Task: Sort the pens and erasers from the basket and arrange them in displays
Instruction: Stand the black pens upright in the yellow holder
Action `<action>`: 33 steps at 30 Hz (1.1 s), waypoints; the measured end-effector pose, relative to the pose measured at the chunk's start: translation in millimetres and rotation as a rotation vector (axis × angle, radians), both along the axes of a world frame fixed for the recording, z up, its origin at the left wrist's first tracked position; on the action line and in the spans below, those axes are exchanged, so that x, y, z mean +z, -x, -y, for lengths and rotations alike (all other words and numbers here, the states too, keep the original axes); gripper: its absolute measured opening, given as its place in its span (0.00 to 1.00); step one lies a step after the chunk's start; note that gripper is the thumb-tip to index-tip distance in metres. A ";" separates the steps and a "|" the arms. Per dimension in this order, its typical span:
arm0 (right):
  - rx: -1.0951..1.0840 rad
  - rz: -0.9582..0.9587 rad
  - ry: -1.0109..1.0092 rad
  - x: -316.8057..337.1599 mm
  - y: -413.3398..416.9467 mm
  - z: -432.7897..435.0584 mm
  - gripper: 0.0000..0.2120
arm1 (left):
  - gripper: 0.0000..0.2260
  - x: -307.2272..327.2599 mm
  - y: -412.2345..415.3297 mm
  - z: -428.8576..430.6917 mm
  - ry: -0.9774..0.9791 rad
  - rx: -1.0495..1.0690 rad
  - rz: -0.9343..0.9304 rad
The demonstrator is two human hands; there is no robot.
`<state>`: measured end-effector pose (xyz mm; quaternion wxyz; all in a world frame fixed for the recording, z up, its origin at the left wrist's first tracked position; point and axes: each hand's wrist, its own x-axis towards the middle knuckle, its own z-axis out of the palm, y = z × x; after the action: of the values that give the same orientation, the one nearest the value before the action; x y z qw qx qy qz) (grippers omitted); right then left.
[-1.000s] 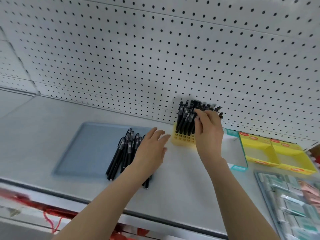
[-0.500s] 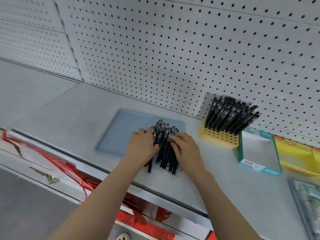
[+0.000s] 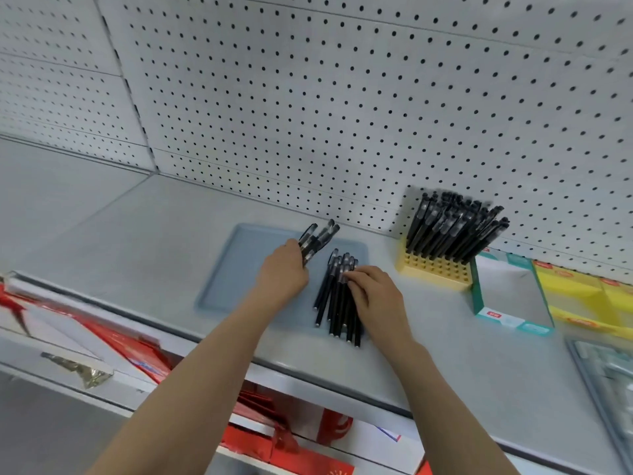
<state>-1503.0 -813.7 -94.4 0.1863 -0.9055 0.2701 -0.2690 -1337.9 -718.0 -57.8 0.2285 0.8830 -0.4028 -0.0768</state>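
Note:
A pile of black pens (image 3: 334,296) lies on the right part of a grey-blue tray (image 3: 239,269) on the shelf. My left hand (image 3: 282,272) grips a small bunch of black pens (image 3: 317,240), lifted off the tray with their caps pointing up and right. My right hand (image 3: 375,294) rests on the pile, its fingertips curled onto the upper ends of the pens. To the right a yellow pen holder (image 3: 433,269) stands against the pegboard, packed with several upright black pens (image 3: 452,228).
A teal and white open box (image 3: 510,296) sits right of the holder, yellow display boxes (image 3: 589,293) beyond it. A grey tray of packaged items (image 3: 609,375) is at the right edge. Pegboard (image 3: 342,97) backs the shelf; red packages (image 3: 137,351) lie on the shelf below.
My right hand came off the holder down to the pile. My left hand has since lifted a small bunch of pens out of the pile, up and to the left.

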 end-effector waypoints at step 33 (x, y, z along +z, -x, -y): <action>-0.250 0.668 -0.864 80.0 19.2 40.9 0.05 | 0.11 20.0 46.4 31.8 0.503 -0.170 -0.928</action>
<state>-1522.2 -854.5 -14.4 0.5826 -0.5734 0.3874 -0.4262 -1384.3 -749.8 -37.8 0.5802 0.6384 -0.3356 -0.3785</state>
